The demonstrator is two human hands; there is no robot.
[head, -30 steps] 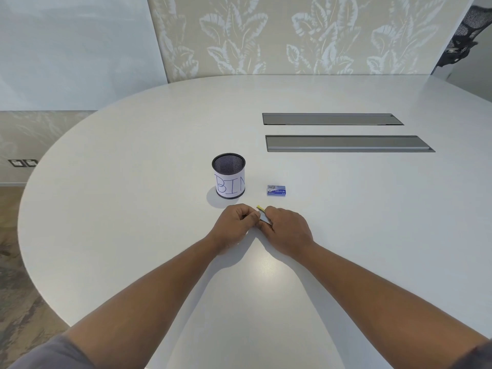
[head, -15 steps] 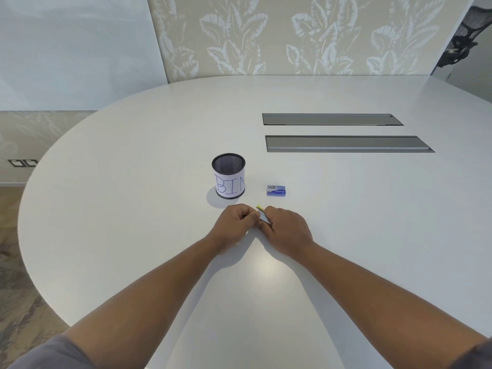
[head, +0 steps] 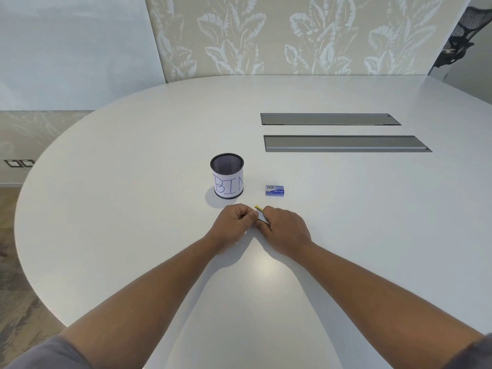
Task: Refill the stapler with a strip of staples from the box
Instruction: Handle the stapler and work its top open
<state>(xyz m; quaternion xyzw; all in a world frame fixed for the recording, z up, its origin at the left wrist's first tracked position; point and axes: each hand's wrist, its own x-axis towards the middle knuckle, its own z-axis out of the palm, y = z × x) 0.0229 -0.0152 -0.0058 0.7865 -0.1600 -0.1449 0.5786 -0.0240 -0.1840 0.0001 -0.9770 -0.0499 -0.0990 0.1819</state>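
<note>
Head view, frame centre: left hand [head: 234, 222] and right hand [head: 285, 227] pinch the stapler [head: 261, 215] between them; staple box [head: 274, 190] lies just above.

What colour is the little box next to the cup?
The small cardboard staple box is blue, seen in the head view.

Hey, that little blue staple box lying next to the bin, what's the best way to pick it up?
Probably pinch the staple box across its short sides, coming from above: it lies flat on the table, clear of the bin and both hands.
</note>
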